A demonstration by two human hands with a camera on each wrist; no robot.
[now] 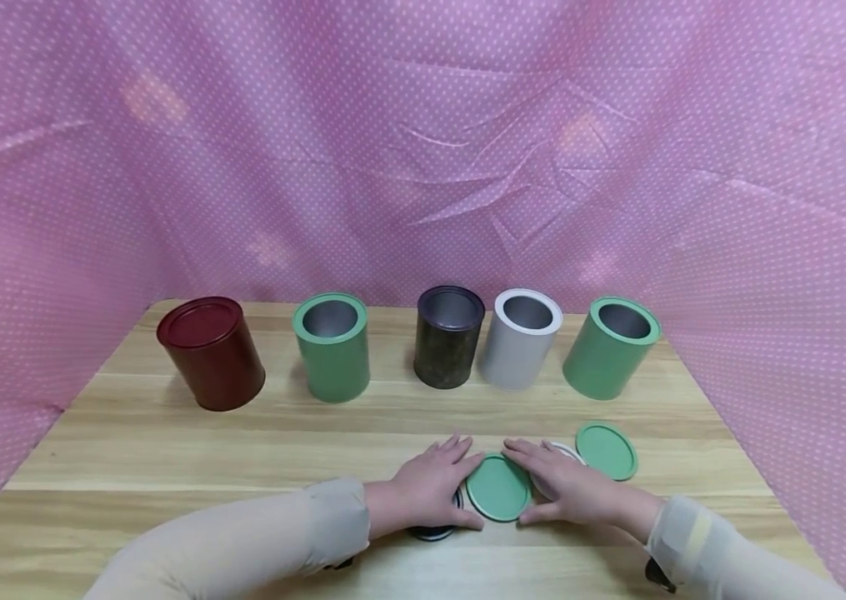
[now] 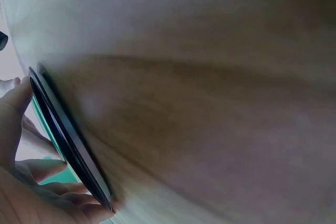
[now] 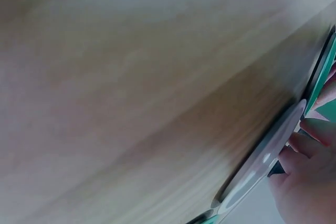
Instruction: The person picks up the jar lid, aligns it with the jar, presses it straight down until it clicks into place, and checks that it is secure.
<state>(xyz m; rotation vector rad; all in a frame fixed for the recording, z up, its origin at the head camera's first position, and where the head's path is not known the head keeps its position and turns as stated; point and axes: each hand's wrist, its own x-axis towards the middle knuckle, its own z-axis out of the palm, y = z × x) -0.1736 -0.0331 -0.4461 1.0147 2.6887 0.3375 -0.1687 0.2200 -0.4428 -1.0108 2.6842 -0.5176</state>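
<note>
A green round lid (image 1: 498, 487) lies on the table between both hands. My left hand (image 1: 426, 492) is at its left side, with index finger and thumb spread along the rim. My right hand (image 1: 568, 483) frames its right side the same way. A black lid (image 1: 433, 532) lies partly hidden under the left hand; its edge also shows in the left wrist view as a dark lid (image 2: 71, 140). Beneath the right hand is a mostly hidden white lid (image 1: 567, 452), clearer as the pale disc (image 3: 262, 156) in the right wrist view. Another green lid (image 1: 607, 451) lies farther right.
Along the back of the wooden table (image 1: 242, 467) stand a dark red can (image 1: 223, 367) with its lid on, a green can (image 1: 336, 367), a black can (image 1: 443, 354), a white can (image 1: 516, 358) and another green can (image 1: 603, 362). Pink dotted cloth (image 1: 423, 167) surrounds the table.
</note>
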